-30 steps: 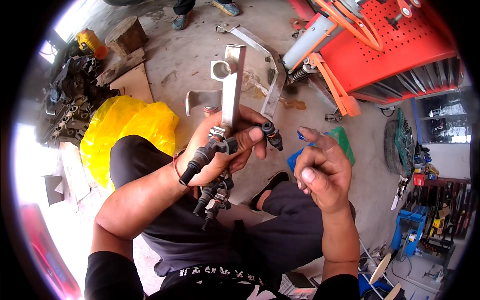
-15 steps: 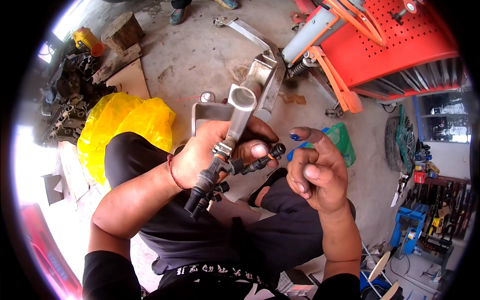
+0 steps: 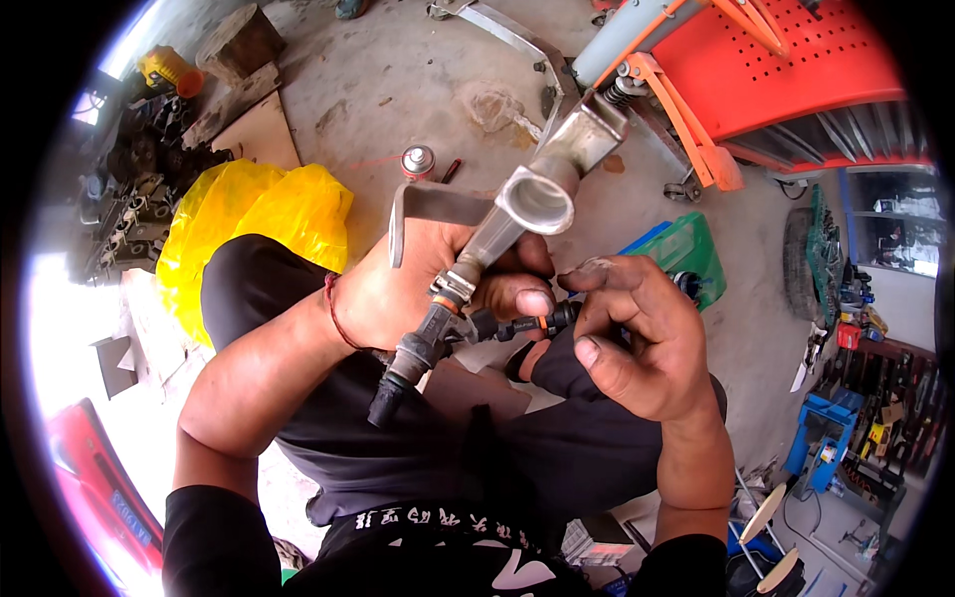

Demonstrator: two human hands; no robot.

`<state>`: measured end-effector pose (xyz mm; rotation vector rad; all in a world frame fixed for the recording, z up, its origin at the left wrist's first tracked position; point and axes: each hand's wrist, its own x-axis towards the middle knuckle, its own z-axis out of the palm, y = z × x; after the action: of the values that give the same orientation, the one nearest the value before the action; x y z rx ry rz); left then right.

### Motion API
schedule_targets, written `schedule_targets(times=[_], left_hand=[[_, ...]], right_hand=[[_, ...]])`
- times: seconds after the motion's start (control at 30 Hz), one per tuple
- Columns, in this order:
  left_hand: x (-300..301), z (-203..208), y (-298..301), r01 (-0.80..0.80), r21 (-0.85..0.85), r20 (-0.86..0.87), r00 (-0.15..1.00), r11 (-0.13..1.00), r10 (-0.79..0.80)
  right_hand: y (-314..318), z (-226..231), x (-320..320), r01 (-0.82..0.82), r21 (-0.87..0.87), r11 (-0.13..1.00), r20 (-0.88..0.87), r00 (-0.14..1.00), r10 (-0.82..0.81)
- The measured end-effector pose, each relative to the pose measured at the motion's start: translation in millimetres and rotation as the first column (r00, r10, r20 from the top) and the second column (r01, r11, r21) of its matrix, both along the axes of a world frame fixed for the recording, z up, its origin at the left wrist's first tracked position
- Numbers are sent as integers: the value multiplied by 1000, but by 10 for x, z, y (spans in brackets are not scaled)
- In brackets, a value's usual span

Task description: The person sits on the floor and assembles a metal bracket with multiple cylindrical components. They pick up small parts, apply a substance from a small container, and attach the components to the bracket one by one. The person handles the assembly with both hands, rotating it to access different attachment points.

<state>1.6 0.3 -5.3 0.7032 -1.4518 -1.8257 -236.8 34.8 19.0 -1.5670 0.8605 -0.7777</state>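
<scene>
My left hand point(image 3: 408, 284) is closed around a grey metal fuel rail point(image 3: 494, 237), which slants up to the right and has a round open port. Black fuel injectors are clipped to its lower end. One injector point(image 3: 416, 348) points down to the left; another injector point(image 3: 527, 326), with an orange ring, points right beside my left thumb. My right hand point(image 3: 652, 343) has its fingers curled around that second injector's tip, index finger above and thumb below. The fingers partly hide the tip. A flat metal bracket point(image 3: 438, 202) sticks out beside the rail above my left hand.
A yellow plastic bag point(image 3: 244, 224) lies left of my knee, a spray can point(image 3: 418, 161) beyond my left hand. A green bag point(image 3: 686, 254) lies past my right hand. Ahead stand an orange-grey lifting crane point(image 3: 686, 119) and a red perforated cabinet point(image 3: 796, 70). Engine parts sit far left.
My right hand has come in to the injector's tip, its blue-smeared index finger now bent inward. The rail's upper end has swung to the right in my left hand.
</scene>
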Motion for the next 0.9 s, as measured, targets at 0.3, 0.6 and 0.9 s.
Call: schedule_targets(times=[0.3,0.6,0.9], left_hand=[[-72,-121,-56,23,-36,-43,999,999,-25],[-82,-72,-51,-26,131,-81,996,991,37],[-41,-65,-58,-13,15,5,1000,1000,13]], right_hand=[[-24,-28,-4,-44,-449,893,-259,962,-82],[-105,51,-123,-309,-727,613,-500,850,-166],[-5,42,-98,-14,-414,910,-272,956,-108]])
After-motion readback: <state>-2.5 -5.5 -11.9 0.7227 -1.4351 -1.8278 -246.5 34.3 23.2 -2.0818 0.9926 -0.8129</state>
